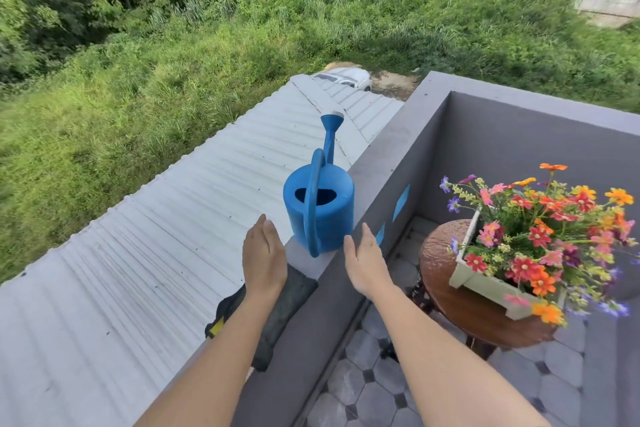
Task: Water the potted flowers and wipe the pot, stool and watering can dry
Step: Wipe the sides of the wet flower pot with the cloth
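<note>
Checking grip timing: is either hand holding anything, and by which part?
Nothing held: left hand and right hand are open, flanking the blue watering can.

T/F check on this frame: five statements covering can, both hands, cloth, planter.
1. The watering can stands upright on the parapet ledge. True.
2. The right hand grips the can's handle. False: it is open beside the can and holds nothing.
3. The left hand is open, near the can. True.
4. The planter sits on the tiled floor. False: it sits on the round wooden stool.
5. The dark cloth lies on the stool. False: it lies on the ledge, by the left forearm.
</note>
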### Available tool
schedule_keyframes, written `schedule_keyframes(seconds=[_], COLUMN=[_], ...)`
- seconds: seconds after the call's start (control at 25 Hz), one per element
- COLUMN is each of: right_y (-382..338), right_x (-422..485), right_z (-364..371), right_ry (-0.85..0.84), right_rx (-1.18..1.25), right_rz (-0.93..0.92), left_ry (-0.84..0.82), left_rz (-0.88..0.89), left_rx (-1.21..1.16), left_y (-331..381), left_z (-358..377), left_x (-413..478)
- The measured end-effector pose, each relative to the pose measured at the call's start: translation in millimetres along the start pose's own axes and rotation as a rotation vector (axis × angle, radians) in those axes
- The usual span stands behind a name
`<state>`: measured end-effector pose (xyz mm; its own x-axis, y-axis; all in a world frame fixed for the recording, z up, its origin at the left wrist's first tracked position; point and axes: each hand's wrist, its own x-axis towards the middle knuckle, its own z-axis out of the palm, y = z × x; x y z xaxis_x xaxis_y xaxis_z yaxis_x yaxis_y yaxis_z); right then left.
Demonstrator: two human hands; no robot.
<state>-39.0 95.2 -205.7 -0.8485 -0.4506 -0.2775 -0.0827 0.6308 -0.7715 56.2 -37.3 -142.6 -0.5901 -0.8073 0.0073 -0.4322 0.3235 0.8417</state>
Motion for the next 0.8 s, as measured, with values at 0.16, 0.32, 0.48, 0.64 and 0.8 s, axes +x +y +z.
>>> schedule_keyframes(seconds=[0.16, 0.32, 0.48, 0.64, 0.8], right_y=[-0.7, -4.0, -8.4, -15.7, -13.1], right_x=[-34.3, -38.8, -24.6, -21.3, -32.3], right_z=[42.5, 62.3, 59.5, 54.3, 43.1], right_ry=[-0.122, -0.127, -0.127, -0.115, -0.051], right_rx=[0.203, 0.252, 0.214, 0.255, 0.318], right_rz=[0.156, 0.107, 0.101, 0.067, 0.047], left_ry=[-0.201, -0.350, -0.423, -0.394, -0.408], left_rz=[0.032, 0.127, 0.184, 0.252, 0.241], left_rx=[0.326, 0.697, 0.843, 0.929, 0.828], left_y=[-70.4, -97.4, -102.3, -105.1, -92.9], left_z=[0.9, -0.7, -4.3, 0.3, 5.0], left_x=[-25.7, -39.2, -36.9, -42.6, -55.6])
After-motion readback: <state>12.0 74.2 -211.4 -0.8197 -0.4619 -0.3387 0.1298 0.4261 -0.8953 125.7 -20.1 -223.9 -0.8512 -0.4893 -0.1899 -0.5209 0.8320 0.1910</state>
